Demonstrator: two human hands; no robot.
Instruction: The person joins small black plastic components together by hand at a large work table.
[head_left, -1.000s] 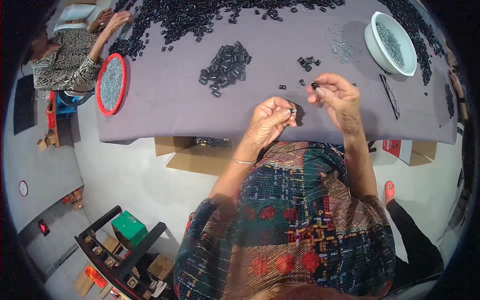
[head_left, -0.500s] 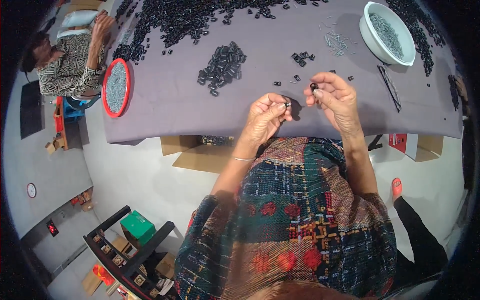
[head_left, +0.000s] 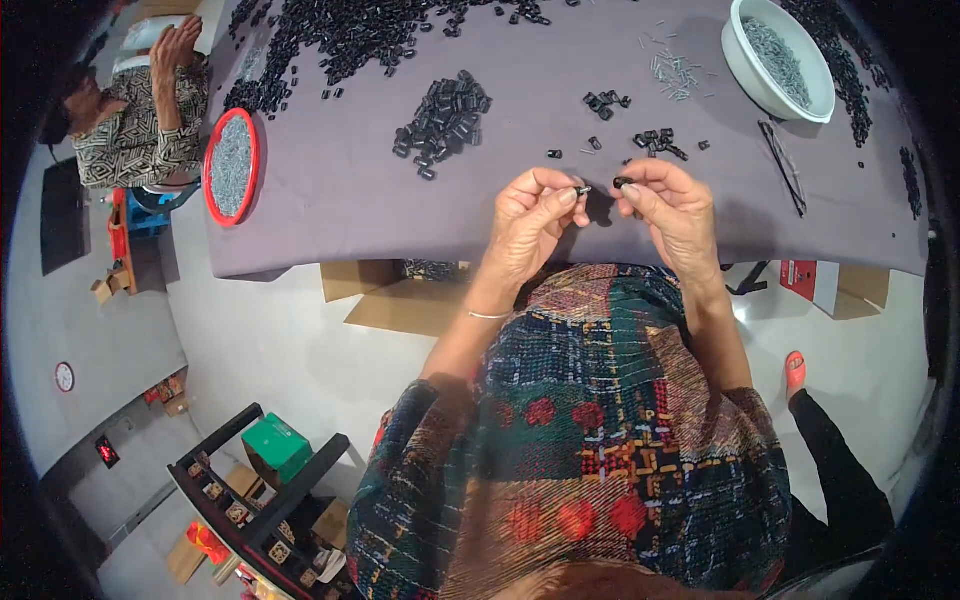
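Between thumb and forefinger, my left hand [head_left: 530,222] pinches a small dark piece with a light metal pin [head_left: 584,190] sticking out toward the right. Facing it across a small gap, my right hand [head_left: 672,210] grips a small black cap-like piece [head_left: 624,183] at its fingertips. Both hands hover over the near edge of the grey-covered table [head_left: 350,200]. Just beyond them lie a few loose black pieces [head_left: 657,142] and another little cluster [head_left: 606,104]. A larger heap of black pieces [head_left: 442,122] sits farther left. Loose metal pins [head_left: 677,76] are scattered beyond the right hand.
A white bowl of pins [head_left: 738,62] stands at the far right, with tweezers [head_left: 784,168] below it. At the left edge is a red-rimmed tray of pins [head_left: 207,190]. A big spread of black pieces [head_left: 350,40] covers the back. A co-worker [head_left: 135,130] sits at the far left.
My hands have come closer together, bringing the pin and the black piece nearly face to face. The right hand has lowered slightly, uncovering loose black pieces behind it. The co-worker's hands have shifted left.
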